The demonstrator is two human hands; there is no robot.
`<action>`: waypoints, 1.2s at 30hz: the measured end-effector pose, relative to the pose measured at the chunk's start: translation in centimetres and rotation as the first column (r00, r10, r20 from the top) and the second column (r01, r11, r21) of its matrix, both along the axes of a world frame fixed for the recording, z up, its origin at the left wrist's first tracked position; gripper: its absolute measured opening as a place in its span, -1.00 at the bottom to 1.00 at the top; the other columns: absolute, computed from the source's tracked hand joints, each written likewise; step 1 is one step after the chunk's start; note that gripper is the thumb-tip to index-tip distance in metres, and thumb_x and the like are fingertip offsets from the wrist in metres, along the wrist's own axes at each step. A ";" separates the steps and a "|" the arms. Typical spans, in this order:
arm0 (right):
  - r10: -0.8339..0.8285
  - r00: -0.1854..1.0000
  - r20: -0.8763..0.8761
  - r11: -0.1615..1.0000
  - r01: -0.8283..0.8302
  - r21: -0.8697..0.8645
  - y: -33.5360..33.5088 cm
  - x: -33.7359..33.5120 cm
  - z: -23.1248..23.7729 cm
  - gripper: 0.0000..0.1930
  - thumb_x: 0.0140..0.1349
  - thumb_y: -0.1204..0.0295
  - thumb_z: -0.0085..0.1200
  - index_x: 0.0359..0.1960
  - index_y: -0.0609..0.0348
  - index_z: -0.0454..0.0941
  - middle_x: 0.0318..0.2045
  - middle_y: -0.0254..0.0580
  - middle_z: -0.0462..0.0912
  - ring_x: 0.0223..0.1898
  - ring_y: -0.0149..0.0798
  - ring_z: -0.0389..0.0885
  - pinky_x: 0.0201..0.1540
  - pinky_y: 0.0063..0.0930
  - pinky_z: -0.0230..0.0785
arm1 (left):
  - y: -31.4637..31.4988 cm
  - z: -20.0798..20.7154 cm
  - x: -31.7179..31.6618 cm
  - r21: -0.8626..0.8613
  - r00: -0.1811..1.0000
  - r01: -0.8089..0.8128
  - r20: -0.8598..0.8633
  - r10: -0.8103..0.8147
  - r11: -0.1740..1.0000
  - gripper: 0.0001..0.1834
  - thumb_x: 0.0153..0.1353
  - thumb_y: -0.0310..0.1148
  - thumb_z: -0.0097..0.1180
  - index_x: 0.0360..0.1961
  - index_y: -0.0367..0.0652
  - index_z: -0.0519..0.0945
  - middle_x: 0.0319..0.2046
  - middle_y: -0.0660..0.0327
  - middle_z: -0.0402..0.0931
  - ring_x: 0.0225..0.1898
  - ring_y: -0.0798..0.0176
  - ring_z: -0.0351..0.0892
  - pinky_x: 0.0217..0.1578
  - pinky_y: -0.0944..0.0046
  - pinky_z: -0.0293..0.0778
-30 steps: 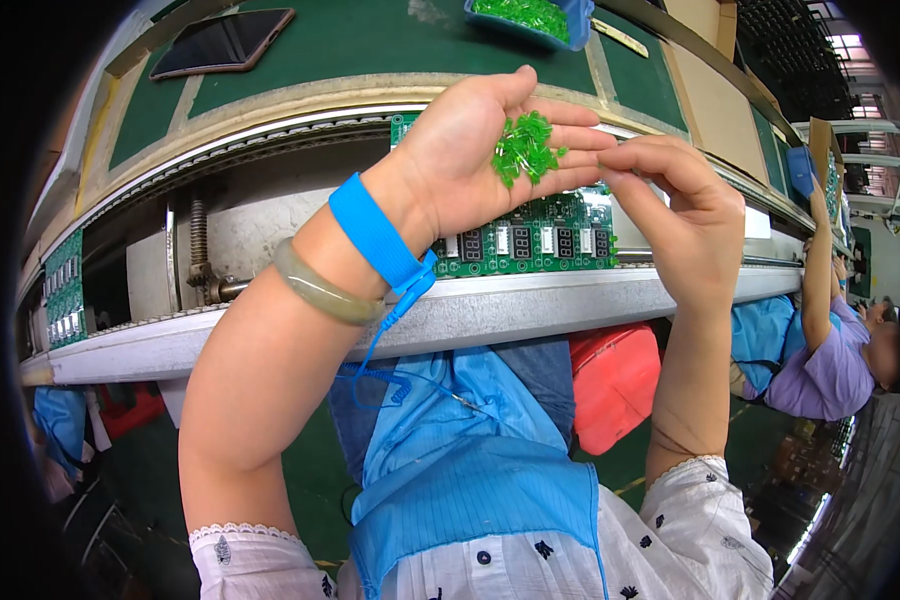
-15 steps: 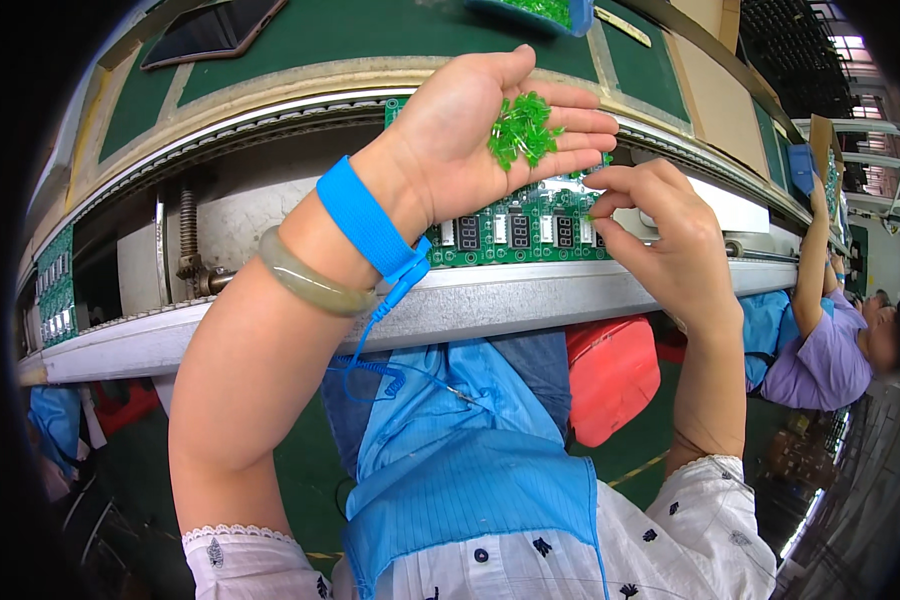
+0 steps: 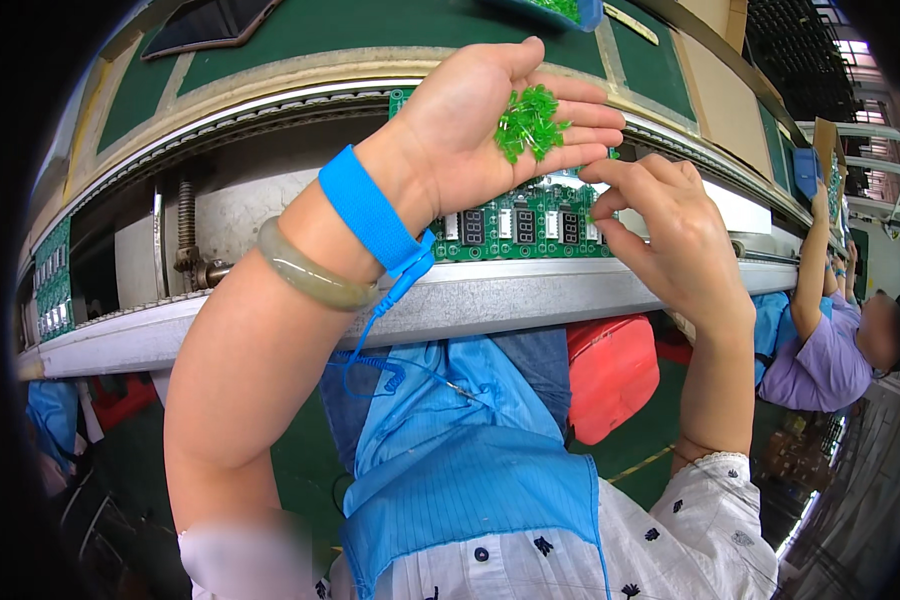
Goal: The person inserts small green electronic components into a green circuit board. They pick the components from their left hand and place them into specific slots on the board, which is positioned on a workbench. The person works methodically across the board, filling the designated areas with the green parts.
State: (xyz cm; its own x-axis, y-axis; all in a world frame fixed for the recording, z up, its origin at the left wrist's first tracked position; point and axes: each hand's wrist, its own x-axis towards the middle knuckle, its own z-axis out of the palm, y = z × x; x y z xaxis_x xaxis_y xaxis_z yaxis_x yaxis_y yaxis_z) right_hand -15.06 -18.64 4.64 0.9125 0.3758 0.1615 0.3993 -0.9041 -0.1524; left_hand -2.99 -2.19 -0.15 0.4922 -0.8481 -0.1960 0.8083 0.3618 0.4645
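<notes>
Green worktop (image 3: 370, 52) w/ pale wooden edging runs across the top of view; dark phone (image 3: 208, 22) lies on it upper L, blue bin (image 3: 582, 22) of green bits toward upper R, partly cut off by the frame. Metal conveyor rail (image 3: 450, 308) runs btwn worktop & person.

L hand (image 3: 460, 125) is palm up, flat, fingers extended, gripping nothing; small pile of green parts w/ thin metal leads (image 3: 530, 122) rests loose on palm & finger bases. Blue wrist strap (image 3: 370, 208) w/ coiled cord on that wrist, pale bangle (image 3: 315, 278) just below it on the forearm.

R hand (image 3: 675, 230) is bent, thumb & fingertips drawn toward each other over R end of circuit board (image 3: 525, 238); can't tell if a part is btwn them. Board sits in the conveyor, partly under L hand, w/ white connectors & black digit displays in a row. Another board (image 3: 55, 290) is far L on same line.

Bkgd: co-worker in purple top (image 3: 820, 360) far R; red seat (image 3: 615, 380) near the person's blue apron (image 3: 470, 500).
</notes>
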 end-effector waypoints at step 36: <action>0.009 1.000 -0.029 0.992 -0.012 -0.125 1.1 0.2 0.7 -0.71 0.07 0.56 0.16 -0.13 0.13 0.52 -0.54 -0.31 0.59 -0.32 -0.22 0.58 -0.20 -0.28 0.27 | -0.2 -0.3 0.2 0.015 1.000 -0.020 0.014 0.019 1.000 -0.32 0.55 -0.10 -0.54 0.22 -0.63 0.27 0.16 -0.37 0.37 0.16 -0.15 0.50 0.17 0.05 0.52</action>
